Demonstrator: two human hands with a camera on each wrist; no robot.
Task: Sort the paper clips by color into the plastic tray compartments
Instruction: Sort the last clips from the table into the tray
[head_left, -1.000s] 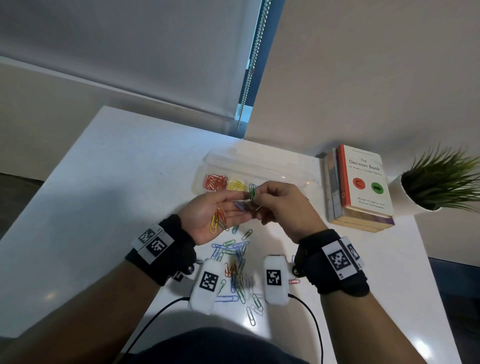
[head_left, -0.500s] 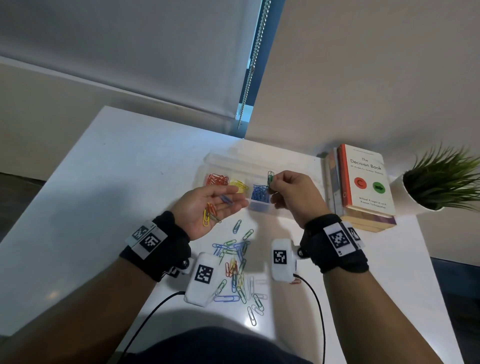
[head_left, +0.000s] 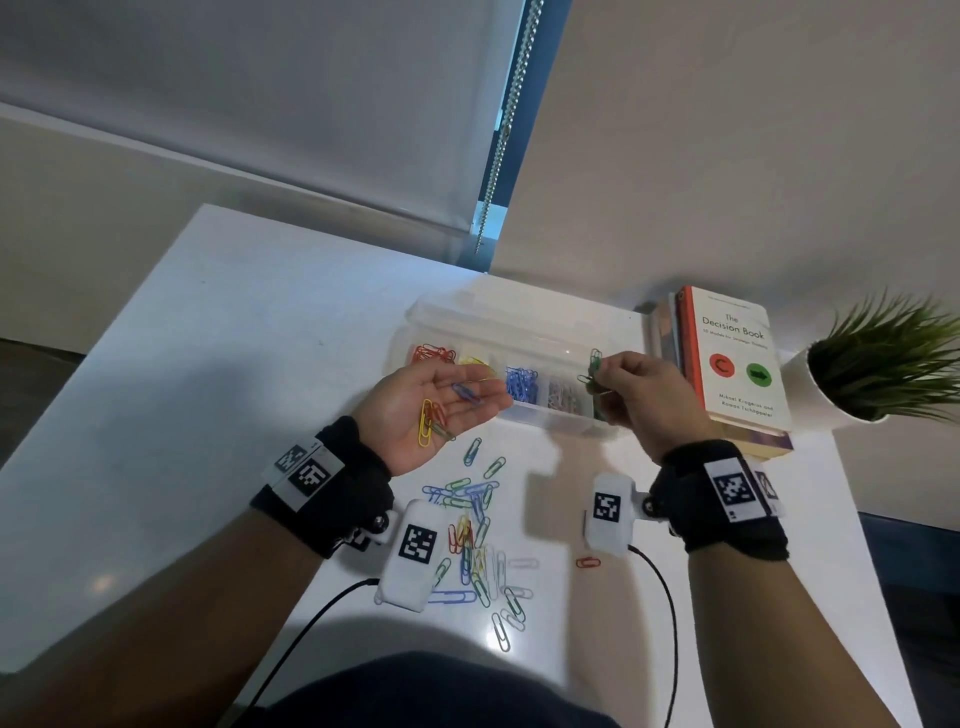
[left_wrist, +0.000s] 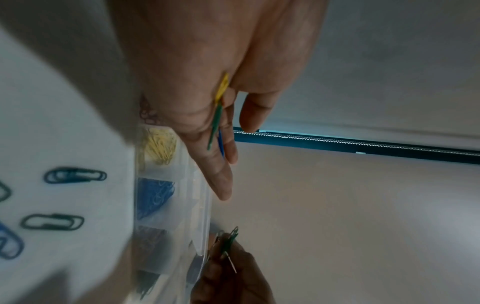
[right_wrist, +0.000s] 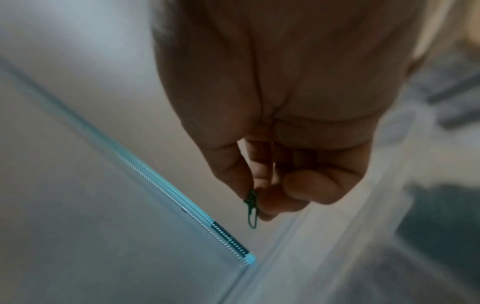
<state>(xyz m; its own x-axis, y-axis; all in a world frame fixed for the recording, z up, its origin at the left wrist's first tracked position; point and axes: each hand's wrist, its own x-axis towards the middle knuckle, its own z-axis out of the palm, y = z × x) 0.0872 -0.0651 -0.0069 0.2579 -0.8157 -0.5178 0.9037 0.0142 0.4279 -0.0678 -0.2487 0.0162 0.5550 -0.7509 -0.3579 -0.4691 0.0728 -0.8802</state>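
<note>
A clear plastic tray stands at the table's far side, with red clips, yellow, blue clips and pale clips in separate compartments. My right hand pinches green paper clips above the tray's right end; they also show in the right wrist view as green paper clips. My left hand lies palm up and flat beside the tray, carrying a blue clip, a yellow clip and red and green ones. A pile of mixed clips lies on the table nearer me.
Stacked books sit right of the tray, with a potted plant in a white pot beyond them. A lone red clip lies near my right wrist. The table's left edge runs diagonally; a blind cord hangs behind.
My right hand has pulled away from the left palm and carried the green clips rightward along the tray to its right end. The left hand stayed palm up, drifting slightly left.
</note>
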